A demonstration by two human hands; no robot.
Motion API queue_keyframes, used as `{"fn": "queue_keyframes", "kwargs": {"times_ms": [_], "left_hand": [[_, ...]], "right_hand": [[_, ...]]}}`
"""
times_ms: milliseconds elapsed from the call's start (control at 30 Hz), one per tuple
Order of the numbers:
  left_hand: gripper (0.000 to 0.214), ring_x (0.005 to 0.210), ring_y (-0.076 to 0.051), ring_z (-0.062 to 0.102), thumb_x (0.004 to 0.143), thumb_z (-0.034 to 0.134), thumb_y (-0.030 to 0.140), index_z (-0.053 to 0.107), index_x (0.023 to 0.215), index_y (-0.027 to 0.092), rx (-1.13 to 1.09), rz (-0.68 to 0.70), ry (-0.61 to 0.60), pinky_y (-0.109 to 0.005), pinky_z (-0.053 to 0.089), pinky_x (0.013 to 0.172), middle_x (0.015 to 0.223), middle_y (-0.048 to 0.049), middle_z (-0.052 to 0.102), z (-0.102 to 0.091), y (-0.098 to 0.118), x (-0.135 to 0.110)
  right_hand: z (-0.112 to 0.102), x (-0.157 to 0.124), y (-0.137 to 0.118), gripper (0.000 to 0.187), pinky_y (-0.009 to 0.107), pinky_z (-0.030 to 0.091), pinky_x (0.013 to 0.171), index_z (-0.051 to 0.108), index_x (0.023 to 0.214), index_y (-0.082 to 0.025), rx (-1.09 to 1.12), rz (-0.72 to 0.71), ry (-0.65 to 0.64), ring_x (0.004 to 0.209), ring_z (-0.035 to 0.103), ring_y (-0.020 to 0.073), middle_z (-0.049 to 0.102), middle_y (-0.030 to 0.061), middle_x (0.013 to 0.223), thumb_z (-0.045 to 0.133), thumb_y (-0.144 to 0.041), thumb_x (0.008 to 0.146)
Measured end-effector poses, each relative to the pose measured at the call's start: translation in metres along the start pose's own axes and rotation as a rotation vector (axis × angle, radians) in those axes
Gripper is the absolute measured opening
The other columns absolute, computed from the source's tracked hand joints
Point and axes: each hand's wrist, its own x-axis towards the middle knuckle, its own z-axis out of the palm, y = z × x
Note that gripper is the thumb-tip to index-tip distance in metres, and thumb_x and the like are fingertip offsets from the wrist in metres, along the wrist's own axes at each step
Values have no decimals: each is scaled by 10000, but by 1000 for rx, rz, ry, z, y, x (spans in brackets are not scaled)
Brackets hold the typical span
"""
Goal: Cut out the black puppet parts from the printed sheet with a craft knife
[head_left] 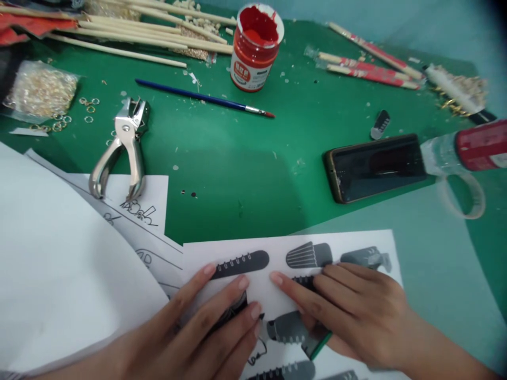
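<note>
A white sheet [253, 306] printed with dark grey and black laced shapes lies in front of me. My left hand [209, 327] rests on it with its fingers spread flat, beside a long dark laced shape [241, 264]. On the sheet's right half, my right hand [352, 311] stretches out its index finger, while the other fingers are curled under. A dark piece with a green edge [319, 343] shows below that hand. Whether the curled fingers grip it is hidden. Near them is a grey fan-striped printed shape [309, 256].
A metal hole punch [129, 148] lies at left on papers beside a large white sheet [71, 253]. Behind are a blue paintbrush [206, 98], an open red paint jar [255, 53], wooden sticks [158, 31] and bagged rings [41, 89]. At right are a phone [376, 166] and a bottle [471, 148].
</note>
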Motion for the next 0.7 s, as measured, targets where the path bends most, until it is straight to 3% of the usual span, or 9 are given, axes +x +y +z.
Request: {"fn": "queue_keyframes", "kwargs": {"times_ms": [200,367,567,700], "left_hand": [[409,1513,-248,421,1117,337,250,662,1365,228,-7,-11,-34,-528,95,1375,1522,78,611,-5,-1,2],[485,1528,-257,401,1085,300,87,619,1429,212,26,27,-86,-562,70,1367,1568,63,570,-8,-4,1],[395,1509,-301,431,1119,405,292,621,1435,195,50,52,-25,-580,143,1355,1549,7,591,-4,-7,-1],[461,1534,-323,391,1127,362,375,591,1469,169,58,78,-79,-595,105,1355,1585,-12,557,-8,-8,-1]], "right_hand": [[0,1,1,496,341,385,590,540,1506,-131,-7,-1,6,622,514,163,573,-20,733,490,-152,1014],[0,2,1,487,341,380,588,514,1524,-117,-4,-11,1,624,511,167,570,-14,737,422,-157,1047],[-1,1,0,505,335,395,585,517,1519,-120,-11,-4,2,626,512,161,562,-21,737,481,-145,1016],[0,1,-1,499,335,387,585,522,1515,-121,-7,3,12,623,503,159,564,-21,738,474,-138,1019]]}}
